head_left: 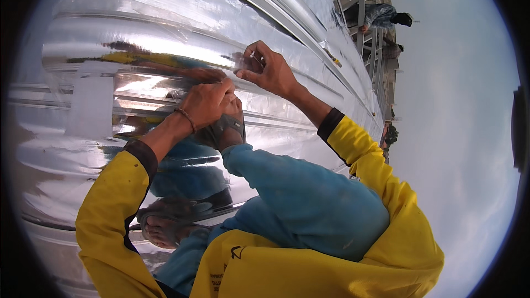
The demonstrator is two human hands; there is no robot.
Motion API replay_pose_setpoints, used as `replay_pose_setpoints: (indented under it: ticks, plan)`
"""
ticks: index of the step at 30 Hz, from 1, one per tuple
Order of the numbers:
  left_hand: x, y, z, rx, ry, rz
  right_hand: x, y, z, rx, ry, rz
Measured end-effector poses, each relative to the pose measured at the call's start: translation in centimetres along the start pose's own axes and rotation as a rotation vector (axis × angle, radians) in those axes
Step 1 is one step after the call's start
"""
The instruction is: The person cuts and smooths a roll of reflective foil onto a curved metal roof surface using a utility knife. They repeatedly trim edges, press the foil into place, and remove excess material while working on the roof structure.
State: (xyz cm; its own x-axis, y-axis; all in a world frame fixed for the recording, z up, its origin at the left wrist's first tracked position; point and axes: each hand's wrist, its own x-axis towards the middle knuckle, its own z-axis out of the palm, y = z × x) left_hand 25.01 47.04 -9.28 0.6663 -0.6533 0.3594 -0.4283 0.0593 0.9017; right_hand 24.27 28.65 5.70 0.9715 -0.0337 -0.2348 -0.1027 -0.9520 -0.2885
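Note:
Shiny silver foil sheeting (165,36) spreads in front of me, with long raised ridges and wrinkles. My left hand (207,104) is closed at the foil beside my forward foot, fingertips pressed together; what they pinch, if anything, is hidden. Just to its right, my right hand (269,70) hovers close over the foil, its fingers curled and its thumb apart from them. No object shows clearly between them. A pale rectangular patch (91,105) lies on the foil to the left of my left hand.
My sandalled feet (229,121) rest on the foil. Long metal rails (265,14) run across the upper part. A small yellow-ended item (334,59) lies beyond my right hand. Two people (381,16) are at the steel framework (361,5), upper right, with sky beyond the edge.

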Motion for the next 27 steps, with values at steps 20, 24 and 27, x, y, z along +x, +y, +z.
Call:
replay_pose_setpoints:
  ticks: [20,24,27]
  plan:
    - [6.3,2.6,-5.6,0.583,0.040,0.012,-0.7,3.1,2.8,-0.167,0.224,-0.350]
    - [7.7,3.2,-6.0,0.560,-0.088,-0.129,-1.1,3.0,2.2,-0.069,0.202,-0.235]
    - [7.9,3.5,-6.0,0.612,-0.116,-0.179,-1.6,3.0,2.4,0.187,0.255,-0.196]
